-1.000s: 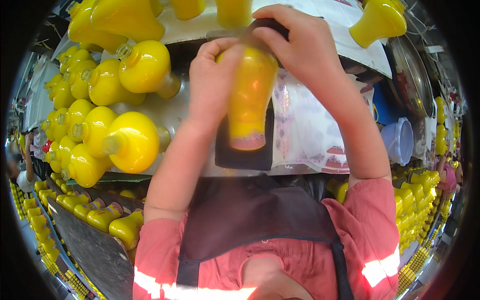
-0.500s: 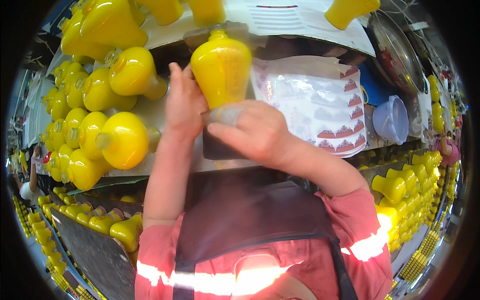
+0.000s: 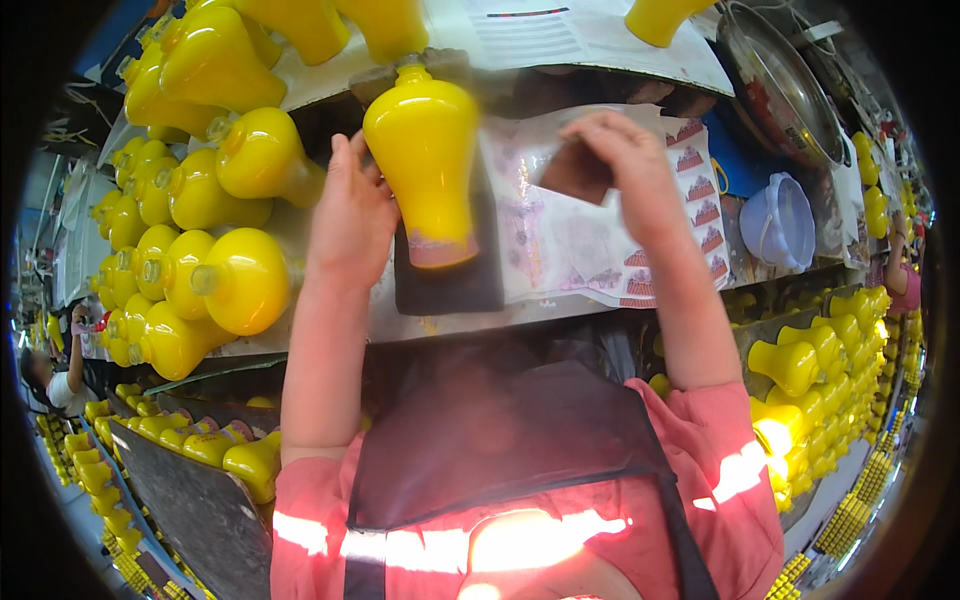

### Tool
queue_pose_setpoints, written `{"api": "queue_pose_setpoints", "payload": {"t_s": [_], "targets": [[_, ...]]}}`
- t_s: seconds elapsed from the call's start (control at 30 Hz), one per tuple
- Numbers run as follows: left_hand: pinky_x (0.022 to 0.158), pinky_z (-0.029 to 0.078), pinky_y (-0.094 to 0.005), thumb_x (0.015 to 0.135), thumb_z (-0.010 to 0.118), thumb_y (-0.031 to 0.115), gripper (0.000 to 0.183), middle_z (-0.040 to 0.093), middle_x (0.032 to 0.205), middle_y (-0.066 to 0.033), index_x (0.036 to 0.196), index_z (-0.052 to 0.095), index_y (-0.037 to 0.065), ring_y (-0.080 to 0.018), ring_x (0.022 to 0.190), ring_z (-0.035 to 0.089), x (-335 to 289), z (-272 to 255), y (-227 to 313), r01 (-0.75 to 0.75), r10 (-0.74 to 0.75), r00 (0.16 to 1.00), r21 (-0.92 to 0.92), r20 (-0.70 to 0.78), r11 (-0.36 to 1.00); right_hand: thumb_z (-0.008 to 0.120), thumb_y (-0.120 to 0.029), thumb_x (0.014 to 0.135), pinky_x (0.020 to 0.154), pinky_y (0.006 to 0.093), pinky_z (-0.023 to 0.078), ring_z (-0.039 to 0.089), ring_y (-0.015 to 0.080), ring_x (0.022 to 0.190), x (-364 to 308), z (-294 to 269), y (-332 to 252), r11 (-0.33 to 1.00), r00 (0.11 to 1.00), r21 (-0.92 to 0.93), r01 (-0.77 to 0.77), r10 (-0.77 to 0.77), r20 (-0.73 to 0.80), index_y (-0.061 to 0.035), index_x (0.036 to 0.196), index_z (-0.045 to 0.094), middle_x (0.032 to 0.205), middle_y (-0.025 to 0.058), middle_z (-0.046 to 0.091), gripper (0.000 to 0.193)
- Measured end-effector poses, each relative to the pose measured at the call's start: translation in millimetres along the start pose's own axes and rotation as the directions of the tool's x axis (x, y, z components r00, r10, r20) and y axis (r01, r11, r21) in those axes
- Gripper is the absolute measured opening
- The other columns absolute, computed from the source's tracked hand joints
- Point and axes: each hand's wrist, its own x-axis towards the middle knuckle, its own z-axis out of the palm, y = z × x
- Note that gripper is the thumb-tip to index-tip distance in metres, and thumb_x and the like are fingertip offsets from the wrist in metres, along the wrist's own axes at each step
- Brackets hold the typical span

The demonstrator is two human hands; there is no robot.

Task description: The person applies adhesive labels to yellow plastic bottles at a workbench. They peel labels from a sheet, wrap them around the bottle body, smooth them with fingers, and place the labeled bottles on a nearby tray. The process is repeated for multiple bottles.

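A yellow vase [image 3: 422, 160] lies on its side on a dark pad [image 3: 450, 290], its neck pointing away from me. Around its near end runs a pinkish patterned band [image 3: 440, 252]. My left hand [image 3: 355, 215] is at the vase's left side, fingers apart; whether it touches the vase I cannot tell. Over a sheet of printed transfers [image 3: 590, 235], to the right of the vase, my right hand [image 3: 635, 160] pinches a flat dark-brown square piece [image 3: 577, 172]. Red-brown scalloped motifs line that sheet's right side.
Several yellow vases [image 3: 240, 280] lie stacked on the left of the bench, others at the far edge. A lilac bucket [image 3: 778, 222] and a round metal pan [image 3: 785, 85] stand at the right. Racks of yellow vases [image 3: 800, 365] flank me below; a person [image 3: 65, 380] is far left.
My right hand has left the vase's near end and moved right over the sheet, now showing the brown piece. The patterned band has come into sight. My left hand stays beside the vase.
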Motion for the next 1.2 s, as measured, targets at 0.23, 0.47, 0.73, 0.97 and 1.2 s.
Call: {"api": "queue_pose_setpoints", "payload": {"t_s": [0.23,0.47,0.73,0.97,1.2], "targets": [[0.118,0.036,-0.0430,0.110,0.048,0.039,0.069,0.044,0.151,-0.0161,0.162,0.018,0.004,-0.0260,0.141,0.044,-8.2,-2.4,-3.0,-0.148,0.185,0.979,0.324,-0.086,0.934,0.062,-0.037,0.100,0.067,0.0271,0.047,0.058,0.0102,0.068,-0.2,-57.3,44.5,0.875,0.924,-0.297,-0.382,0.361,-0.126,-0.0025,0.085,0.072,0.071,0.0023,0.064,0.039],[0.117,0.037,-0.0395,0.104,0.056,0.026,0.061,0.049,0.148,-0.0098,0.156,0.030,0.007,-0.0228,0.137,0.049,3.5,-1.2,-27.5,-0.144,0.149,0.989,0.178,-0.012,0.973,0.069,-0.025,0.099,0.058,0.0218,0.044,0.059,0.0038,0.063,22.5,-86.9,20.7,0.921,0.974,-0.365,-0.140,0.062,-0.217,-0.0030,0.100,0.075,0.081,0.0003,0.071,0.023],[0.115,0.040,-0.0402,0.109,0.048,0.029,0.045,0.054,0.147,-0.0063,0.150,0.042,0.011,-0.0218,0.137,0.051,2.4,-12.9,-37.6,-0.180,0.183,0.983,0.149,-0.004,0.972,0.073,-0.015,0.093,0.070,0.0221,0.050,0.065,0.0071,0.075,-8.3,-123.6,-9.0,0.897,0.893,-0.434,-0.079,-0.129,-0.430,-0.0029,0.106,0.078,0.087,0.0007,0.073,0.018],[0.115,0.040,-0.0399,0.109,0.045,0.030,0.048,0.053,0.148,-0.0069,0.153,0.040,0.010,-0.0226,0.137,0.051,4.5,-17.7,-38.5,-0.185,0.186,0.983,0.131,0.005,0.974,0.067,-0.030,0.092,0.068,0.0477,0.056,0.067,0.0379,0.076,-88.9,-37.4,56.9,0.389,0.971,-0.899,0.201,0.042,0.235,-0.0045,0.092,0.063,0.091,0.0178,0.062,0.026],[0.116,0.040,-0.0397,0.108,0.047,0.030,0.050,0.053,0.148,-0.0073,0.153,0.040,0.009,-0.0224,0.138,0.051,3.5,-14.1,-41.4,-0.207,0.211,0.977,0.132,-0.021,0.969,0.070,-0.019,0.084,0.056,0.0413,0.055,0.067,0.0303,0.064,-104.2,-11.2,74.6,0.153,0.972,-0.961,0.232,-0.077,0.222,-0.0035,0.082,0.062,0.085,0.0153,0.060,0.018]]}}
